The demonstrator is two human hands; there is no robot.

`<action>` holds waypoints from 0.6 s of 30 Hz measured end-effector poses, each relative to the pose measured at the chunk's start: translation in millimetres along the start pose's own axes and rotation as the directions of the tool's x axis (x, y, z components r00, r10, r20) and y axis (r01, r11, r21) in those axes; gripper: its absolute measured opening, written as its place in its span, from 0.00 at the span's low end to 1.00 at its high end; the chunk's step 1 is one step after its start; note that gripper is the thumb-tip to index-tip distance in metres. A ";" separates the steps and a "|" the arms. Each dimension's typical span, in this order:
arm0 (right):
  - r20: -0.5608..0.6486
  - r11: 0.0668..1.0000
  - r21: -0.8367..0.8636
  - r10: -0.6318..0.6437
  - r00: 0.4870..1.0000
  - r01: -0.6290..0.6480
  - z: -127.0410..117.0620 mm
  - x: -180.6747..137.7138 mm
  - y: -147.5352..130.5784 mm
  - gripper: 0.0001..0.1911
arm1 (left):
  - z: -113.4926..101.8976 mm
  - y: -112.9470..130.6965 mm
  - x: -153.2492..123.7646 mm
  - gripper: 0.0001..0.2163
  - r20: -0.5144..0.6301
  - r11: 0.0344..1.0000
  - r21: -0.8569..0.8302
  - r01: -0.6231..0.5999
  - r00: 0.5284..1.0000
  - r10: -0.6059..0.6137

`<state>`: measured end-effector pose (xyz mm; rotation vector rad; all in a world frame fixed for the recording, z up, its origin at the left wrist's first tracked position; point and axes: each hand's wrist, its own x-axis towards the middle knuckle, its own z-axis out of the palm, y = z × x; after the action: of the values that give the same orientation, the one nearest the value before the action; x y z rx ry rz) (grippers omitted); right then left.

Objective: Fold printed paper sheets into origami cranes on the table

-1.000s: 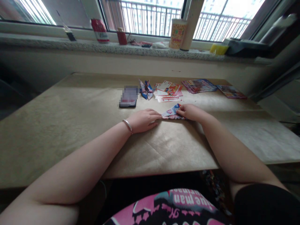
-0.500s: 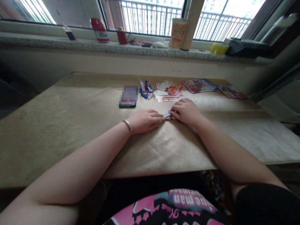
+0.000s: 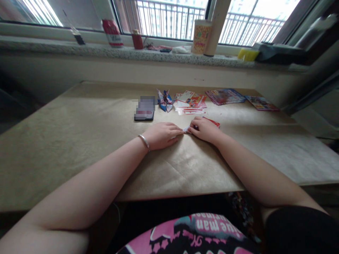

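Observation:
A small folded paper, pale and printed, lies on the table between my two hands, mostly covered by them. My left hand, with a silver bangle at the wrist, rests flat with its fingers stretched out; their tips touch the paper's left end. Curled over the other end, my right hand pinches the paper between thumb and fingers. A red strip of paper shows from behind the right hand; whether it belongs to the same piece I cannot tell.
Beyond my hands lie a phone, a blue folded paper shape, red and white papers, and colourful sheets with another stack to their right. A can and a patterned cup stand on the windowsill.
My right hand has shifted slightly left and nearer to me, its fingers curling over the paper. The red strip now shows behind it. My left hand has barely moved.

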<state>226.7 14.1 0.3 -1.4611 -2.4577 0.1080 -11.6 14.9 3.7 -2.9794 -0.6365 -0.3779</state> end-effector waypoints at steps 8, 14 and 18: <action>0.061 0.990 -0.026 0.140 0.988 -0.138 -2.2 0.6 -5.7 0.12 | -1.5 5.7 2.1 0.16 0.010 0.998 0.034 0.046 0.999 -0.046; 0.046 0.972 -0.007 0.234 0.971 -0.234 -0.1 3.6 -21.7 0.13 | -2.5 -2.6 0.4 0.15 0.003 0.995 0.066 0.071 0.997 -0.071; 0.029 0.980 0.014 0.198 0.980 -0.198 0.4 3.7 -18.9 0.12 | -1.4 -3.1 0.0 0.15 0.017 0.996 0.048 0.081 0.996 -0.082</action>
<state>208.8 8.2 4.5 -1.7047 -2.3200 0.1899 -13.2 17.5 5.1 -2.9220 -0.7601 -0.3357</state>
